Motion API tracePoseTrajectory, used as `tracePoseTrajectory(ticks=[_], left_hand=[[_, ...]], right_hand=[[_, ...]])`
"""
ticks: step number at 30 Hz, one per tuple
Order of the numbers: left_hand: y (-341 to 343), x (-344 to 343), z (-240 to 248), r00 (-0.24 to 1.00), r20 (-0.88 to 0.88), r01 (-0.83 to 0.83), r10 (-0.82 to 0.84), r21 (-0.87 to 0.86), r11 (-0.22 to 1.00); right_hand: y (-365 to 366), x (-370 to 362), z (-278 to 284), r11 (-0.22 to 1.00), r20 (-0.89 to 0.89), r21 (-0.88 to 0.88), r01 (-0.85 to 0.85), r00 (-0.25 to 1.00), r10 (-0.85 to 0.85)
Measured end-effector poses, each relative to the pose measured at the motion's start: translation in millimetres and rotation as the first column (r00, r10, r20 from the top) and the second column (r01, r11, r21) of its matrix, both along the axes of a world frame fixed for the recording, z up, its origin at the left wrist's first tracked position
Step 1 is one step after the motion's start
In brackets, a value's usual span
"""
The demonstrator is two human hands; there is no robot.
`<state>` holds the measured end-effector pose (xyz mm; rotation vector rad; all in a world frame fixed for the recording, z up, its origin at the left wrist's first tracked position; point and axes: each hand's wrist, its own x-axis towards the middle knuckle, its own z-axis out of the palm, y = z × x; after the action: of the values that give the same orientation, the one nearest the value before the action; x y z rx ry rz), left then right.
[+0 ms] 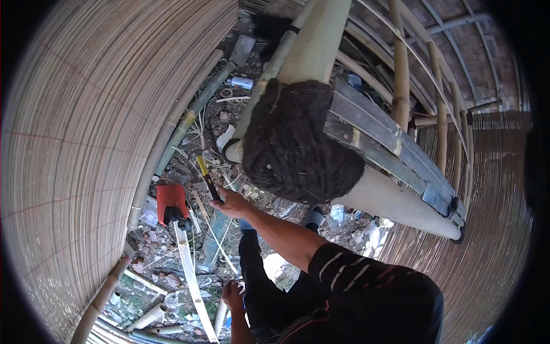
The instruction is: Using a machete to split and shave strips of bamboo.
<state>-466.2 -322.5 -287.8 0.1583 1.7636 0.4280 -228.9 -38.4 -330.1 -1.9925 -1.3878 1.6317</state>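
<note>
1. By the look of it, you're partway along: the dark fibre bundle point(298, 143) sits wrapped over the thick pale pole point(395, 200), and the grey slats point(375, 119) already run from it toward the right.
2. What seems left lies loose on the left side: a long pale strip point(195, 284) stretches from beside the red object point(172, 200) toward you, and thinner slivers are scattered over the littered ground point(349, 235). Nothing shows the tool in contact with the bundle or slats.
3. Your right hand point(232, 204) reaches out to the left, its fingers closed around the dark end of the yellow-and-black tool point(209, 180). What kind of tool it is, you can't tell from here, as its far end blurs into the litter.
4. That tool is between the red object on its left and the fibre bundle on its right, pointing away from you, apart from both.
5. Your left hand point(232, 295) is low and near your left leg, fingers loosely curled. Whether they pinch anything can't be told; a pale piece lies just beside them.
</note>
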Motion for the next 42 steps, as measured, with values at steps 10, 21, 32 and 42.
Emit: tracePoseTrajectory(ticks=[10, 21, 32, 42], left_hand=[[58, 7, 42, 0.957, -0.192, 0.267, -0.217, 0.298, 0.916], [164, 271, 261, 0.696, -0.718, 0.718, -0.003, 0.695, 0.05], [165, 446, 309, 0.504, -0.862, 0.861, 0.046, 0.498, -0.102], [158, 442, 305, 0.269, -0.957, 0.962, 0.109, 0.261, -0.083]], right_hand=[[-286, 117, 108, 0.997, 0.188, -0.066, 0.033, 0.982, -0.02], [-385, 321, 434, 0.648, -0.218, 0.318, 0.692, 0.718, -0.661], [-301, 659, 410, 0.529, 0.474, 0.847, 0.04, 0.393, -0.788], [-253, 811, 333, 0.786, 0.738, 0.608, 0.11, 0.286, -0.611]])
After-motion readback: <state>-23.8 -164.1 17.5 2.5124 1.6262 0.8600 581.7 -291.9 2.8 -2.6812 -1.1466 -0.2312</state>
